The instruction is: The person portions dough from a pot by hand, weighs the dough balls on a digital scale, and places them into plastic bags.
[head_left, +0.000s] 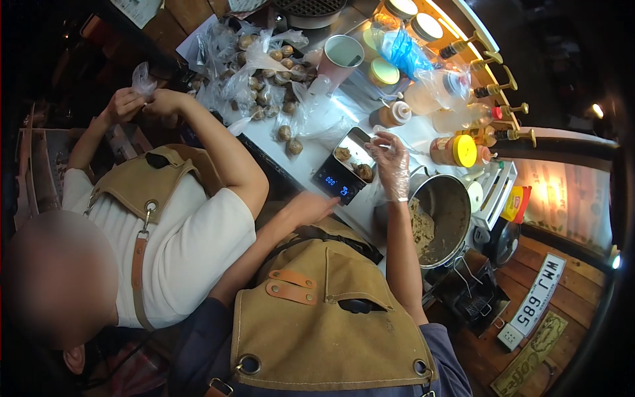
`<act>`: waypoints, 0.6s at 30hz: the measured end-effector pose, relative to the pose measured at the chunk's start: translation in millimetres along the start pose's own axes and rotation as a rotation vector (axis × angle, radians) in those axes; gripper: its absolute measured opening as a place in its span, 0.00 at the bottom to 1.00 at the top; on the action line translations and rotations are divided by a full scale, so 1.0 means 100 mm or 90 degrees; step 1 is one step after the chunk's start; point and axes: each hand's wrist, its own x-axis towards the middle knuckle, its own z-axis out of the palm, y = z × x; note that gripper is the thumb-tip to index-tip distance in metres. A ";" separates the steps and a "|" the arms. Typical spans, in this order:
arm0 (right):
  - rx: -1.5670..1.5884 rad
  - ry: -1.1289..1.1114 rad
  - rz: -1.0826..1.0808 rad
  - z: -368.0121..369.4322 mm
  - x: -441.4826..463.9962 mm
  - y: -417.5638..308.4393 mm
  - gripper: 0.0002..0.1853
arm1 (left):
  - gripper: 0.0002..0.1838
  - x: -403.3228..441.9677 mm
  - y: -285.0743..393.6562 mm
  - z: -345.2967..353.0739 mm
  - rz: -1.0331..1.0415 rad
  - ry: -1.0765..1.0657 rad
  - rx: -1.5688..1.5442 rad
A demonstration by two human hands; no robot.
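Observation:
My right hand [391, 164], in a clear plastic glove, hovers at the right edge of a small digital scale [336, 180], its fingers loosely bent and apart with nothing visible in them. On the scale's shiny platform [355, 143] lie several brown lumps of food [363, 172]. My bare left hand [314, 207] reaches to the scale's front edge, fingers stretched out beside the lit blue digits. Close to my right forearm stands a large metal pot [456, 215] with a pale brown mash [422, 228] inside.
Plastic-wrapped brown balls [268, 76] are heaped at the back left, beside a tall cup [340, 56]. Squeeze bottles [395, 114], jars [455, 151] and pump bottles line the right side. A co-worker at my left holds a small plastic bag [143, 79] in both hands.

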 end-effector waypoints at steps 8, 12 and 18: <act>0.159 0.118 -0.019 -0.33 -0.52 -0.73 0.11 | 0.22 -0.02 0.08 -0.15 -0.021 -0.047 0.007; 0.058 0.240 0.007 -0.76 -0.73 -0.58 0.15 | 0.21 -0.01 0.15 -0.25 -0.023 -0.053 -0.002; -0.142 0.367 0.167 -1.25 -0.93 -0.18 0.26 | 0.18 0.00 0.14 -0.26 0.000 0.012 -0.061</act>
